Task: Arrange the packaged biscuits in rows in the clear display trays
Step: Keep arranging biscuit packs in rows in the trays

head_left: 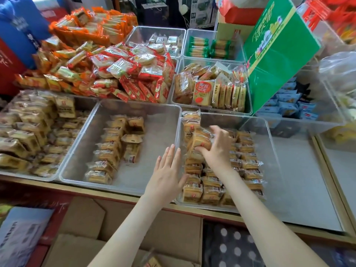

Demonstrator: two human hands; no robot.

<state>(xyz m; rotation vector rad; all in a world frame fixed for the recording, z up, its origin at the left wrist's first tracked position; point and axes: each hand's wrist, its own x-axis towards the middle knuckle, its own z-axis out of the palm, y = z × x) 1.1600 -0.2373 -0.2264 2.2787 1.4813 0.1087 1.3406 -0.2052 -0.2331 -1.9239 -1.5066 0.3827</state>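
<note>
At the far left, a clear plastic tray (11, 170) holds a blurred, loose heap of tan biscuit packets (28, 135) lying at every angle.

Beside it, the middle clear tray (77, 143) carries two columns of small clear-wrapped tan packets (113, 149). The columns run from the near edge away toward the far wall. The packets lean on one another like roof tiles, and a few show a white barcode label.

The left hand (167, 170) is released, palm down. Its fingers are straight and close together, pointing away, over the rims where the middle tray meets the right clear tray (275, 151). Whether its thumb touches the nearest packets cannot be told.

The right hand (215, 149) grasps a small stack of biscuit packets (200, 141), fingers curled over its top and thumb underneath. The stack sits above the left column of the right tray and is held tilted rather than level. Its wrappers are clear and glossy over pale brown squares.

Beneath and beside it, the arranged rows of packets (248, 164) run near to far in about three columns, filling the left part of that tray. They stand on edge, with label faces toward the camera.

Behind are a pile of orange and red snack packets (115, 74) and a tray of upright yellow packets (221, 91). At the right is a tilted green cardboard box (279, 54).
</note>
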